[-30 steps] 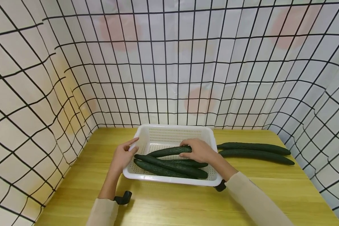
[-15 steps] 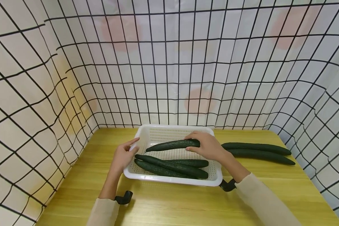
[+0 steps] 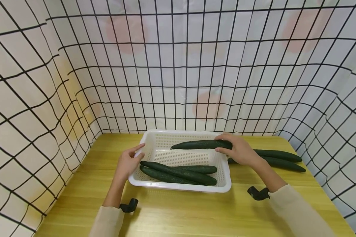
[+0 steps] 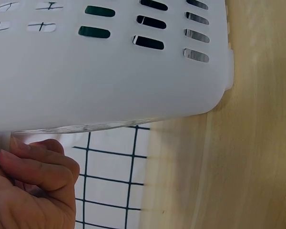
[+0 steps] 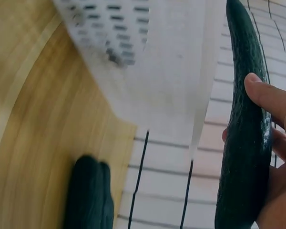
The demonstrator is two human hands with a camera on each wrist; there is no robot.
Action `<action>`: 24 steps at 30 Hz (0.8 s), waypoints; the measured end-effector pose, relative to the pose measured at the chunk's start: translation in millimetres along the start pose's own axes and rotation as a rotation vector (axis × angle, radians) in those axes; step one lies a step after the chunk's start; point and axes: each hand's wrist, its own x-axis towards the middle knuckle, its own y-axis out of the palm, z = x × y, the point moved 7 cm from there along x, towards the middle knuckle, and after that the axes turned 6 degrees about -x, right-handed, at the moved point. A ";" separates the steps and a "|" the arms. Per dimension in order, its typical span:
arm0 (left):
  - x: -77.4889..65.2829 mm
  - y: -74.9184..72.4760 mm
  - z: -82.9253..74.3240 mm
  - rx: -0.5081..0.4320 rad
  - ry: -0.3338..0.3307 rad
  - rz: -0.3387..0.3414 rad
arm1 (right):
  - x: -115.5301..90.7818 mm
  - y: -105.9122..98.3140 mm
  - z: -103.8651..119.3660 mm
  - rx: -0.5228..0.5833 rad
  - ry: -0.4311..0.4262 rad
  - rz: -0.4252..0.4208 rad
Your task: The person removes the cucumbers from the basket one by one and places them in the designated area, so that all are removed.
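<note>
My right hand [image 3: 241, 149] grips a dark green cucumber [image 3: 198, 144] near one end, raised over the back right of the white plastic basket [image 3: 178, 188]. In the right wrist view, thumb and fingers wrap either side of this cucumber [image 5: 243, 148], beside the basket's slotted wall [image 5: 157, 71]. At the basket's left side, my left hand [image 3: 129, 163] holds the rim, its fingers curled under the edge in the left wrist view. Inside the basket, 3 more cucumbers [image 3: 178, 173] lie along the front, one crossing another.
On the wooden table [image 3: 178, 214], 2 cucumbers [image 3: 280, 156] lie side by side to the right of the basket, partly behind my right hand. A white backdrop with a black grid [image 3: 166, 75] encloses the table at the back and sides.
My right hand has lifted the cucumber off the others and carried it back and to the right, toward the basket's back right rim. My left hand stays on the left rim.
</note>
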 end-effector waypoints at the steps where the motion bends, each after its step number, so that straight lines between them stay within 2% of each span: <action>1: 0.6 -0.2 0.1 0.000 0.003 -0.001 | -2.8 -3.1 -4.0 0.012 0.002 -0.005; 7: 0.4 0.0 -1.6 -0.011 0.006 0.013 | -23.6 -18.8 -32.3 0.030 0.041 -0.021; 16: -1.4 -1.3 -3.1 -0.021 -0.015 0.022 | -63.2 -39.5 -73.5 -0.009 0.123 -0.044; 24: -0.3 0.3 0.8 -0.012 -0.019 0.039 | -98.2 -51.5 -101.7 -0.063 0.116 -0.107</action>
